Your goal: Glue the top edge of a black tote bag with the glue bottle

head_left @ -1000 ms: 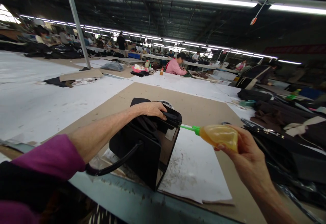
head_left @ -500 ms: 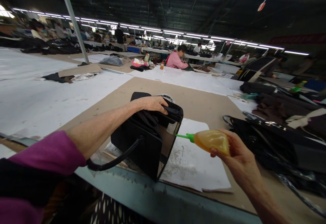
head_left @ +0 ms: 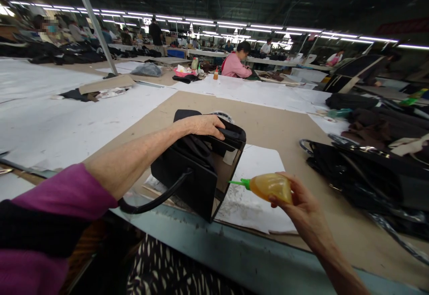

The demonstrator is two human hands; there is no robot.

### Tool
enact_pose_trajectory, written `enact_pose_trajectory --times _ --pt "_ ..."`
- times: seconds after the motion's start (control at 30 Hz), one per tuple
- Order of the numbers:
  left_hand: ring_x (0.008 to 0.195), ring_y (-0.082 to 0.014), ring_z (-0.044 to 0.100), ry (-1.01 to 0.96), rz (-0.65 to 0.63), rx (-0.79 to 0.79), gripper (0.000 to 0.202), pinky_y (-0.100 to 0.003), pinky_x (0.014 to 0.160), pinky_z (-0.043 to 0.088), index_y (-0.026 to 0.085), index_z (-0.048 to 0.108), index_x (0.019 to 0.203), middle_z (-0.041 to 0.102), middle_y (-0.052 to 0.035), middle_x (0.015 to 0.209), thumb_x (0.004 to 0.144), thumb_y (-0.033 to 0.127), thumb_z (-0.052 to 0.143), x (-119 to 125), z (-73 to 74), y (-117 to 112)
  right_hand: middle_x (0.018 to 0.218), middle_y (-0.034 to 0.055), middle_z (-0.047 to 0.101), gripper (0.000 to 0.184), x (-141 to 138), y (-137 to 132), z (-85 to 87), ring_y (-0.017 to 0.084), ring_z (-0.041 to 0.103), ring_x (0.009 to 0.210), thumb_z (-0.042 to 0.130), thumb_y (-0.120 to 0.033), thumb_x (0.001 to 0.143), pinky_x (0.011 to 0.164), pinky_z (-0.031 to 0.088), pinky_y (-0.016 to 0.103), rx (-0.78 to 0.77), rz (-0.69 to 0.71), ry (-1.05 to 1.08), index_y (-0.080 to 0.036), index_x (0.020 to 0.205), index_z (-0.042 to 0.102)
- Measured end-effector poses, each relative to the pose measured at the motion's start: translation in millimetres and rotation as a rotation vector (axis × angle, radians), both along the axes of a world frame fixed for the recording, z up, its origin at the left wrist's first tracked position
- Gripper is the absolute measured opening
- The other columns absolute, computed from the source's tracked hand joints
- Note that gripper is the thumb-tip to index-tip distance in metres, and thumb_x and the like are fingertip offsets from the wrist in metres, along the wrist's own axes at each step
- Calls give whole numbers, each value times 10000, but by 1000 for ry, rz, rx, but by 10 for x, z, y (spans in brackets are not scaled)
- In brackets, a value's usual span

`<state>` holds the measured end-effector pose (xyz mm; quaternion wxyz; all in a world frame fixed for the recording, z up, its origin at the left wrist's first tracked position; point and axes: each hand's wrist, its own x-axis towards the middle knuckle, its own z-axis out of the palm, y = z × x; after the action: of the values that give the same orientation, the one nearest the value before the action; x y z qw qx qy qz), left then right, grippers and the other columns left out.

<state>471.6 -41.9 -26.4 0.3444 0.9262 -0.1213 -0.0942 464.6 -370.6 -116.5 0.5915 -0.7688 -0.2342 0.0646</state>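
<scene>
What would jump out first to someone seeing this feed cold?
Dead centre, the left hand presses on the top edge of a black bag standing on the brown board. Just right of it, the right hand holds an amber squeeze bottle, its green nozzle pointing at the bag's open side.

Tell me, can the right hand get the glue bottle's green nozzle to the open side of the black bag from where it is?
Probably yes: the right hand holds the glue bottle aimed at the black bag, with only clear space between.
</scene>
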Motion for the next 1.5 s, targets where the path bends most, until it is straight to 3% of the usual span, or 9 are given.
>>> enact_pose_trajectory --times 0.17,0.27,0.5,0.67,0.8,0.93,1.17,1.27,1.5 --pt "603 -119 468 -29 -3 0 171 -227 577 327 147 651 740 538 30 636 699 302 591 -26 -6 -8 907 25 618 548 -64 20 -121 179 588 644 796 -422 632 536 561 276 3 -19 67 -220 1082 557" --pt "582 -112 454 -27 2 0 159 -227 568 319 153 653 742 524 38 618 698 292 590 -40 -8 -10 974 27 612 531 -85 14 -184 194 592 721 784 -421 644 560 556 275 -25 -9 66 -233 1087 558" --pt "574 -106 426 -41 -9 35 170 -223 548 302 156 636 740 473 49 606 717 318 589 -110 -15 -26 987 17 614 516 -121 -16 -361 203 571 777 747 -324 645 608 503 285 -141 33 72 -237 1112 544" --pt "554 -110 419 -113 6 183 142 -234 525 288 158 621 766 458 56 589 747 295 593 -308 52 -103 919 6 612 520 -139 -10 -410 184 561 700 763 -350 684 563 496 282 -94 73 160 -240 1127 516" --pt "610 -134 497 -196 50 396 39 -229 556 321 154 616 776 535 27 640 746 166 594 -560 83 -220 859 2 611 534 -98 -12 -415 169 572 620 787 -386 675 523 509 278 -15 85 258 -220 1104 516" --pt "731 -166 577 -304 28 538 133 -227 635 384 153 617 776 617 -21 748 746 57 530 -808 72 -301 888 42 636 577 -69 -24 -436 186 615 596 788 -445 665 498 516 280 42 59 403 -186 1100 512" --pt "831 -204 619 -373 110 678 161 -255 692 442 168 596 863 637 -49 867 794 75 484 -967 168 -225 891 62 651 579 5 24 -460 160 616 586 762 -487 684 492 504 242 193 8 455 -170 1100 513" --pt "866 -230 621 -413 155 698 197 -283 712 465 173 581 918 624 -63 919 799 83 453 -960 87 -191 846 49 654 578 71 80 -457 155 618 583 766 -491 676 495 506 229 223 -27 449 -173 1086 511" --pt "865 -236 631 -323 281 641 311 -291 670 498 187 564 1003 584 -88 1021 776 54 399 -1054 -271 -290 869 54 661 599 164 205 -527 189 639 608 767 -502 671 524 534 276 174 -28 387 -180 1108 514"
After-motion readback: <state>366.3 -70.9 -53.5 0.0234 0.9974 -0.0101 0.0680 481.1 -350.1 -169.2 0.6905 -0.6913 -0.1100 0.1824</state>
